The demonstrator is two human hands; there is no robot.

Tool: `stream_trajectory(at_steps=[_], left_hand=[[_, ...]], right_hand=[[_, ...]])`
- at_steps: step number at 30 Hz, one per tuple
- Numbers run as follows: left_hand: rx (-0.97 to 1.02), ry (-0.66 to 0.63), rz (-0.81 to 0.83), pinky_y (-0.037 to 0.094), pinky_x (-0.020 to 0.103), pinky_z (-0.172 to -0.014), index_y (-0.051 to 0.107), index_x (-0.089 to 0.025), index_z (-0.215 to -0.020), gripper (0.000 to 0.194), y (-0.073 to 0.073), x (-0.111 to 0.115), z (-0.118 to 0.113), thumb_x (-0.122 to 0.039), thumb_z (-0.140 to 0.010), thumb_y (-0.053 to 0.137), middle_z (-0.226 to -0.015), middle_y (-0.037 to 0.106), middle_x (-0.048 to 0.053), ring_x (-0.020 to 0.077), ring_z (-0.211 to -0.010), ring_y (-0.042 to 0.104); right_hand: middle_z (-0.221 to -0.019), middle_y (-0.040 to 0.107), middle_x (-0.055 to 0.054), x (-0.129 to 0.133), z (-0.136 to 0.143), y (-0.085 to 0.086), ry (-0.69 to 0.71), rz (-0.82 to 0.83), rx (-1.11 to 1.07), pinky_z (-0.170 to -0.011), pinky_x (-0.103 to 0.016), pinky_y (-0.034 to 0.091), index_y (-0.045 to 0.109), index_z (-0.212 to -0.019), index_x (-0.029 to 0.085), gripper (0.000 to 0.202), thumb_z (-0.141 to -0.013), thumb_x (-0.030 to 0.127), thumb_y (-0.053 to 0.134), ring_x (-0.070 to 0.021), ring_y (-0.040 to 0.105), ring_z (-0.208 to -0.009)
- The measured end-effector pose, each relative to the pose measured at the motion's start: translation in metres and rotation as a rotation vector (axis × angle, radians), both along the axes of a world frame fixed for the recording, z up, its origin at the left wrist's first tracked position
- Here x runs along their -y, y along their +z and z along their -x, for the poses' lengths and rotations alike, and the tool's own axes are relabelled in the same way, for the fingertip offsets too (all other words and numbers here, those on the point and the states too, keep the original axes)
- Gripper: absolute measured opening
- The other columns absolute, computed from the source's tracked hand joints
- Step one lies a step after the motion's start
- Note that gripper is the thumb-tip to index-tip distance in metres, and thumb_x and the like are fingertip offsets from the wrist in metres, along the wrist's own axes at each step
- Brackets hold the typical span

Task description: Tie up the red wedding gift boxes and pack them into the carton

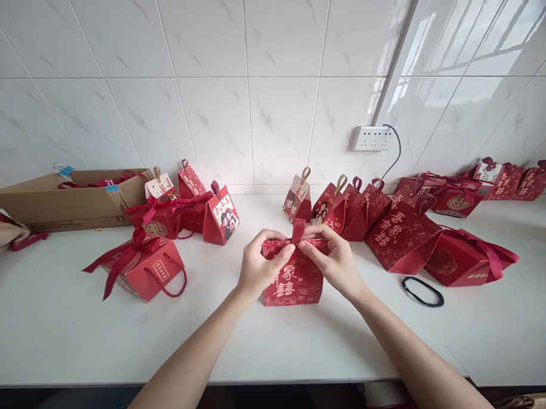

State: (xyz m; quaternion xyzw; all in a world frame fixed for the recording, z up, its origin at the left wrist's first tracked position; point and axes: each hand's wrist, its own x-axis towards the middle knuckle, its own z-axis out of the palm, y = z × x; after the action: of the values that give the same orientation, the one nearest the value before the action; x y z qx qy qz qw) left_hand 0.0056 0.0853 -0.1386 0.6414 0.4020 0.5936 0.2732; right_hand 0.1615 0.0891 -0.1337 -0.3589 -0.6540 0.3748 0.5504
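A red gift box with pale Chinese lettering stands upright on the white table in front of me. From its top rises a dark red ribbon loop. My left hand pinches the top edge at the left of the loop, thumb on the front face and fingers behind. On the other side, my right hand grips the same edge, its thumb at the loop's base. Both thumbs nearly meet there. The fingertips behind the box are hidden.
Finished-looking red boxes with bows, such as one at left and one at right, flank me. A black elastic band lies at right. A cardboard carton holds ribbons. Another person's hand is at far left. A power strip hangs on the wall.
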Motion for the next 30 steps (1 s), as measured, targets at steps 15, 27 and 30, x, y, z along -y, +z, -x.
stream_trajectory(at_steps=[15, 27, 30], left_hand=[[0.116, 0.015, 0.167, 0.041, 0.021, -0.059, 0.060, -0.018, -0.074, 0.022, 0.006, -0.011, 0.008, -0.039, -0.077, 0.059, -0.067, 0.058, -0.002, 0.0114, -0.064, 0.052], [0.465, -0.308, 0.492, 0.044, 0.027, -0.056, 0.064, -0.016, -0.070, 0.040, 0.004, -0.017, 0.012, -0.053, -0.076, 0.050, -0.066, 0.064, 0.004, 0.0165, -0.058, 0.058], [0.347, -0.469, 0.588, 0.043, 0.024, -0.054, 0.064, -0.018, -0.069, 0.024, 0.004, -0.010, 0.007, -0.042, -0.071, 0.064, -0.066, 0.064, 0.001, 0.0146, -0.058, 0.058]], right_hand=[[-0.084, 0.062, -0.003, -0.007, -0.002, 0.001, -0.054, 0.144, -0.081, -0.072, -0.030, 0.047, 0.058, -0.084, 0.019, 0.026, -0.076, 0.044, 0.062, -0.0174, 0.058, -0.078], [-0.076, 0.063, -0.001, -0.003, -0.004, 0.006, 0.095, 0.365, -0.288, -0.058, -0.026, 0.045, 0.062, -0.082, 0.021, 0.023, -0.069, 0.039, 0.070, -0.0155, 0.057, -0.064], [-0.070, 0.061, 0.001, -0.006, -0.005, 0.003, 0.186, 0.379, -0.471, -0.059, -0.026, 0.046, 0.061, -0.077, 0.022, 0.020, -0.069, 0.038, 0.070, -0.0141, 0.056, -0.061]])
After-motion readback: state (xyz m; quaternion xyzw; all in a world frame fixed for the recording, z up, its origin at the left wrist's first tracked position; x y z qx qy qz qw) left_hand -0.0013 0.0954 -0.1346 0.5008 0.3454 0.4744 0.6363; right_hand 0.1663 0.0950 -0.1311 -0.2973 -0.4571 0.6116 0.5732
